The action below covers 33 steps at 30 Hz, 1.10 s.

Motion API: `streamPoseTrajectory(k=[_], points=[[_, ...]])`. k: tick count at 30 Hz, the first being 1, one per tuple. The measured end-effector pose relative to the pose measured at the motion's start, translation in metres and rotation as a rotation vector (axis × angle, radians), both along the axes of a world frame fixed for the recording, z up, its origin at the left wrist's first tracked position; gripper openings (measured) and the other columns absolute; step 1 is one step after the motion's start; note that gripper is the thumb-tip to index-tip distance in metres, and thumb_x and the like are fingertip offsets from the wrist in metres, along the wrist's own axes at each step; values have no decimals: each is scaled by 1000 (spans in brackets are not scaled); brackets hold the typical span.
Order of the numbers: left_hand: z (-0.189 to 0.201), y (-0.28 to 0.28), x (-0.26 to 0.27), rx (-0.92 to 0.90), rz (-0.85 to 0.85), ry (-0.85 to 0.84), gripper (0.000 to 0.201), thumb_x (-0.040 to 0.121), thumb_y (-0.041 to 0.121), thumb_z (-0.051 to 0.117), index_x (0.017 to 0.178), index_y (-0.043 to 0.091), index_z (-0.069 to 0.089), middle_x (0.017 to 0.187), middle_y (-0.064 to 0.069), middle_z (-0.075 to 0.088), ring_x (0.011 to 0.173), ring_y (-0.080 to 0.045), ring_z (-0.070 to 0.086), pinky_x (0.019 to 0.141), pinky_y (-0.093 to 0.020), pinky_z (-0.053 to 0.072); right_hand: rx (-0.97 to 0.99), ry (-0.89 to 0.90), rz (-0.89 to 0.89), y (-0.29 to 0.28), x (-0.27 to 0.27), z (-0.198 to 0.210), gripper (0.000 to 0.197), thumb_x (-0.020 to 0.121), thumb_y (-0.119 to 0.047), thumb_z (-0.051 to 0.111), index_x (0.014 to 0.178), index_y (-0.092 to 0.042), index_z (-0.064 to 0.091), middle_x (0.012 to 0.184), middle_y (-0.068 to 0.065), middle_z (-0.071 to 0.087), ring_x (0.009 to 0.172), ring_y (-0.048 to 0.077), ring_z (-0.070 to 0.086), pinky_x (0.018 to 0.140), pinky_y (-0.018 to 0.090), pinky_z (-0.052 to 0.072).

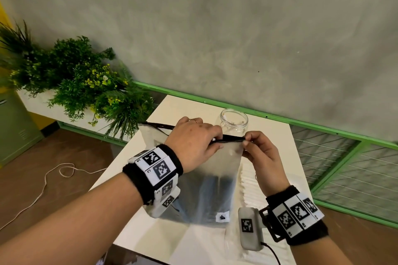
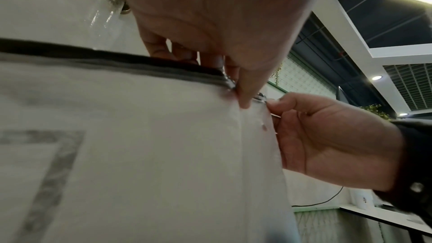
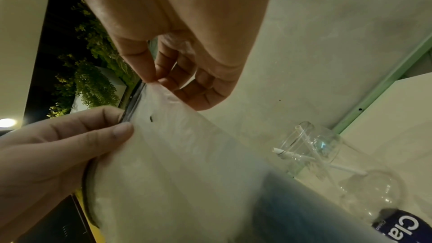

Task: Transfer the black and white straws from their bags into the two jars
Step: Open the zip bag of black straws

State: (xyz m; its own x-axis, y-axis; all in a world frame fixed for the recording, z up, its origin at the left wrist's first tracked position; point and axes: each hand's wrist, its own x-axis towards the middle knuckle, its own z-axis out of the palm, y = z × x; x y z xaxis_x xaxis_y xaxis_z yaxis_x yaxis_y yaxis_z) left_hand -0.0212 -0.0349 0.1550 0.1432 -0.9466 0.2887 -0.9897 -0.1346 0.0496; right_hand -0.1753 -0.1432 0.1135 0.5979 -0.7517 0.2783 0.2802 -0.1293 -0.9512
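A frosted zip bag with a black zipper strip stands upright on the white table. Dark straws show dimly through its lower half. My left hand pinches the zipper near its right end, with its fingertips on the strip. My right hand pinches the bag's top right corner. A clear jar stands just behind the hands. In the right wrist view a clear jar holds a few white straws. A pack of white straws lies to the right of the bag.
Green plants sit left of the table, past its left edge. A green rail runs along the grey wall behind. A clear wrapper with a dark blue label lies near the jar. A white cord trails on the floor.
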Motion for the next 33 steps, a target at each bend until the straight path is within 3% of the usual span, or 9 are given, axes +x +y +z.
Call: streamPoseTrajectory(k=[3, 6, 9, 12, 15, 17, 22, 28, 33], points=[[-9, 8, 11, -29, 14, -6, 62, 87, 67, 22, 86, 28, 70, 103, 8, 58, 99, -20, 49, 81, -36, 34, -18, 10, -6, -1, 0, -1, 24, 92, 10, 44, 82, -11, 52, 71, -6, 52, 69, 10, 48, 67, 21, 47], [-11, 11, 20, 117, 88, 91, 86, 83, 72, -2, 84, 28, 72, 120, 13, 56, 113, -15, 45, 100, -45, 29, -33, 16, 4, 1, 0, 2, 23, 92, 11, 44, 83, -9, 51, 70, -8, 53, 66, 9, 49, 66, 22, 47], [-9, 12, 30, 195, 193, 128, 64, 93, 59, 12, 84, 24, 66, 98, 8, 66, 103, -17, 57, 107, -45, 25, -135, 32, -42, 3, 0, 3, 23, 92, 12, 46, 84, -10, 51, 71, -11, 55, 63, 4, 50, 62, 19, 46], [-11, 13, 37, 133, 146, 152, 21, 90, 30, 48, 99, 36, 66, 115, 18, 62, 110, -13, 54, 105, -38, 29, -824, 236, -304, 3, -3, -5, 22, 85, -5, 55, 102, -18, 52, 106, -2, 53, 100, 9, 52, 87, 22, 43], [-13, 11, 39, 131, 95, 223, 38, 79, 14, 54, 107, 39, 63, 122, 18, 57, 114, -12, 51, 101, -38, 37, -1435, 512, -296, 6, 2, -17, 43, 73, -17, 63, 116, -20, 55, 129, 3, 48, 121, 28, 44, 98, 39, 35], [-15, 11, 39, 123, 87, 259, 44, 77, 13, 55, 112, 39, 61, 123, 18, 55, 115, -11, 52, 100, -39, 39, -1585, 624, -284, 2, 10, -17, 29, 72, -16, 68, 99, -22, 63, 118, -1, 59, 119, 29, 47, 94, 42, 36], [-22, 13, 40, 109, 92, 341, 49, 75, 32, 47, 124, 34, 56, 129, 15, 51, 113, -12, 55, 97, -41, 43, -1546, 509, -254, 0, 23, 3, 3, 88, -22, 58, 85, -20, 59, 83, -8, 65, 103, 22, 53, 87, 38, 39], [-30, 21, 52, 114, 112, 315, 56, 79, 37, 42, 135, 34, 46, 141, 13, 44, 121, -17, 51, 98, -42, 43, -1348, 759, -155, 9, 34, 15, 40, 93, -49, 38, 74, -18, 55, 68, -6, 61, 72, 23, 56, 59, 31, 44], [-29, 24, 54, 226, 121, 219, 56, 87, 42, 47, 141, 42, 32, 146, 18, 34, 122, -18, 44, 99, -41, 39, -856, 589, 146, 0, 27, 24, 28, 89, -38, 64, 70, -19, 56, 55, -8, 47, 55, 8, 43, 53, 22, 32]])
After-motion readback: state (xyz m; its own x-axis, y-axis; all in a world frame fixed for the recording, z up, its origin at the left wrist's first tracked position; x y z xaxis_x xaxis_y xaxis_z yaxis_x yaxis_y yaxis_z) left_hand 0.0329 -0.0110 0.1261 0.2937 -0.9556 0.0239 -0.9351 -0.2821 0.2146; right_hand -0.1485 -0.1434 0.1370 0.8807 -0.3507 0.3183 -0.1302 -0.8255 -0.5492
